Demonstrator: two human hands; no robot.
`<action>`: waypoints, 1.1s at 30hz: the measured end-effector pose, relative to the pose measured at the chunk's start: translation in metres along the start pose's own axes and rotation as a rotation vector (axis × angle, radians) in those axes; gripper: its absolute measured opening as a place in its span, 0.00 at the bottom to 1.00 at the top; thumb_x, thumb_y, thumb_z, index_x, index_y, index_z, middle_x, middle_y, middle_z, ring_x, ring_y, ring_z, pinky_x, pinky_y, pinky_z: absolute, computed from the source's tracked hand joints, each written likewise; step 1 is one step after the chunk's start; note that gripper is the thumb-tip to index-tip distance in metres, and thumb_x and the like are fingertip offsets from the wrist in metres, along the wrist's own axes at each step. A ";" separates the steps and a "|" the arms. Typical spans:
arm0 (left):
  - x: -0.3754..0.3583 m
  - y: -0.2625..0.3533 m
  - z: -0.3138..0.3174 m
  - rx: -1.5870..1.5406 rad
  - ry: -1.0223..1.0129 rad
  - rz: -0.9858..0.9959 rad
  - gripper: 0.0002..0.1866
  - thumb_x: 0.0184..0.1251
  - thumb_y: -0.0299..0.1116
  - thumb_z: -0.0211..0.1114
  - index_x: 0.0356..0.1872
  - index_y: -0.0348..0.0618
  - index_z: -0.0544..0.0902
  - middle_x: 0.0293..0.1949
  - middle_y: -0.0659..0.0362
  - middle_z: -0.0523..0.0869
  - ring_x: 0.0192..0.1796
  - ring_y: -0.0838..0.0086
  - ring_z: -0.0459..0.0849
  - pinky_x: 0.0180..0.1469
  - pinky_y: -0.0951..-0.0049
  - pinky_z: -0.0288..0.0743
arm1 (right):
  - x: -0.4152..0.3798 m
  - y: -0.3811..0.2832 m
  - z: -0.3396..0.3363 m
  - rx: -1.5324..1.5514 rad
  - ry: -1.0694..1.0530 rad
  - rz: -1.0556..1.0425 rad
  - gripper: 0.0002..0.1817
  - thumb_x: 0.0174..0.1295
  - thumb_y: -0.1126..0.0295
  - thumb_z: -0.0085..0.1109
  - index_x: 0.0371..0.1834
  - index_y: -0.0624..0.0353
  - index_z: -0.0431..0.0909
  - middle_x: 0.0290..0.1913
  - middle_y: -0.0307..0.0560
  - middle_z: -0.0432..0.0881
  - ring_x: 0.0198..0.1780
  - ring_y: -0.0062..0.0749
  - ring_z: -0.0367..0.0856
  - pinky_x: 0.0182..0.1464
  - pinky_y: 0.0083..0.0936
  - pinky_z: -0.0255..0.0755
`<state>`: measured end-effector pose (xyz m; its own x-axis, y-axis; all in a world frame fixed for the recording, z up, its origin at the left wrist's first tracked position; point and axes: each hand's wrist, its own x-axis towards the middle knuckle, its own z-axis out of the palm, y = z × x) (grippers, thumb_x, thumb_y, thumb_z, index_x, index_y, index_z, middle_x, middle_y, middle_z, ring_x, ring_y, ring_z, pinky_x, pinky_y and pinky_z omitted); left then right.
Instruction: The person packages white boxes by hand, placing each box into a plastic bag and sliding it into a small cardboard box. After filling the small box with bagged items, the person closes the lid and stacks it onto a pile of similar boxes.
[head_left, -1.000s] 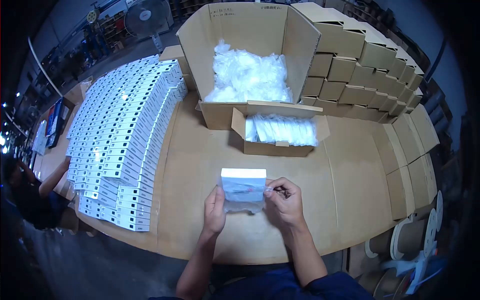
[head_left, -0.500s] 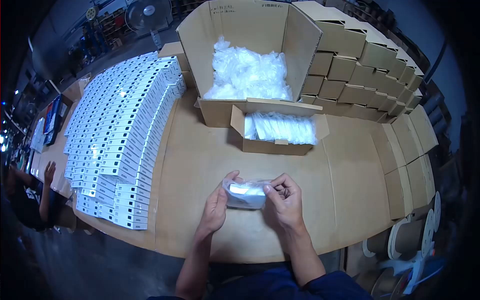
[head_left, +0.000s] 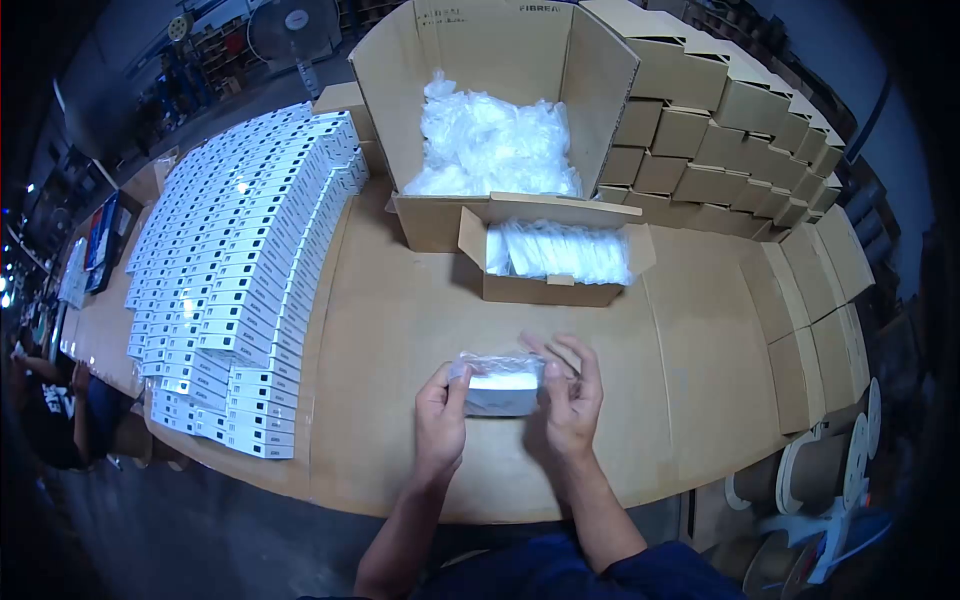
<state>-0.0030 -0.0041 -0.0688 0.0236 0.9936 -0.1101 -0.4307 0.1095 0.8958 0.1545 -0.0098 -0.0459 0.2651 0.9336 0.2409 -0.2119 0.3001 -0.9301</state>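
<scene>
- Both hands clamp a small white box (head_left: pixel 500 385) sleeved in clear film: the left hand (head_left: pixel 440 420) pinches its left end, the right hand (head_left: pixel 572 400) cups its right end with fingers (head_left: pixel 580 355) fanned above.
- Its long axis runs left to right between the palms, so each hand is equally near, one per end.
- It hovers just over the cardboard tabletop (head_left: pixel 400 330), nearer the person than the small open carton (head_left: pixel 555 262) of bagged pieces.
- Behind that carton stands a large open carton (head_left: pixel 500 120) of plastic bags.
- Left of the small carton lie rows of white boxes (head_left: pixel 240 270); right of it, stacked brown cartons (head_left: pixel 720 130).
</scene>
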 end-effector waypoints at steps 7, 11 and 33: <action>-0.002 0.008 0.007 0.069 0.091 0.114 0.14 0.87 0.35 0.53 0.44 0.37 0.82 0.41 0.61 0.85 0.46 0.83 0.79 0.55 0.77 0.74 | 0.014 -0.018 -0.025 -0.352 -0.510 0.019 0.16 0.60 0.77 0.74 0.53 0.59 0.90 0.60 0.58 0.87 0.60 0.44 0.87 0.63 0.34 0.78; 0.003 -0.001 -0.001 -0.092 0.141 0.076 0.13 0.88 0.35 0.51 0.38 0.41 0.75 0.37 0.64 0.81 0.44 0.83 0.78 0.52 0.76 0.74 | 0.017 -0.023 -0.021 -0.391 -0.507 0.123 0.18 0.59 0.77 0.75 0.54 0.60 0.89 0.52 0.54 0.91 0.54 0.44 0.91 0.59 0.33 0.81; 0.011 0.042 -0.018 0.361 -0.425 0.155 0.14 0.74 0.22 0.66 0.57 0.31 0.82 0.67 0.49 0.72 0.66 0.69 0.77 0.68 0.70 0.71 | 0.038 -0.042 -0.027 -0.766 -0.552 -0.284 0.19 0.57 0.72 0.76 0.52 0.60 0.85 0.60 0.50 0.86 0.66 0.55 0.80 0.69 0.44 0.74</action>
<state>-0.0371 0.0106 -0.0404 0.3776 0.9138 0.1498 -0.1245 -0.1102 0.9861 0.1990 0.0075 -0.0050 -0.3055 0.8653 0.3973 0.5104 0.5011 -0.6989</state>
